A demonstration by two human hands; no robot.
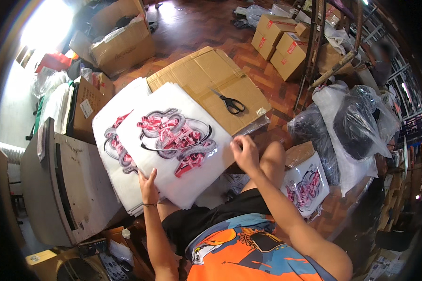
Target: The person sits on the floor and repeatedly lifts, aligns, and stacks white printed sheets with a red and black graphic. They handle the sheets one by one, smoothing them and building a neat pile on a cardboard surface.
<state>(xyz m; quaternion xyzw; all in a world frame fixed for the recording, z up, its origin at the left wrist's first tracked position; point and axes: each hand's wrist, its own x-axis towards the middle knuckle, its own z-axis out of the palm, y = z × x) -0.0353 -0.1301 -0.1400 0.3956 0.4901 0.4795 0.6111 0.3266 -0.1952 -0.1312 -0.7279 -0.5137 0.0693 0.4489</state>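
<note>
A white sheet (pixel 173 98) printed with a red, pink and grey coiled snake design lies over my lap and a piece of cardboard. My left hand (pixel 149 187) grips its lower left edge, thumb on top and the other fingers partly hidden. At the right corner of the sheet is my right hand (pixel 245 152), fingers curled together; whether they pinch the edge I cannot tell. Under and left of this sheet lies a stack of similar printed sheets (pixel 109 119). Black-handled scissors (pixel 233 105) rest on the flat cardboard (pixel 199 75) beyond.
Another printed sheet (pixel 316 189) in clear plastic lies by my right leg. Bulky plastic bags (pixel 356 117) are piled at the right. Closed cartons (pixel 286 54) stand at the far right near a metal frame, and an open carton (pixel 124 49) far left. A grey cabinet (pixel 75 182) is left.
</note>
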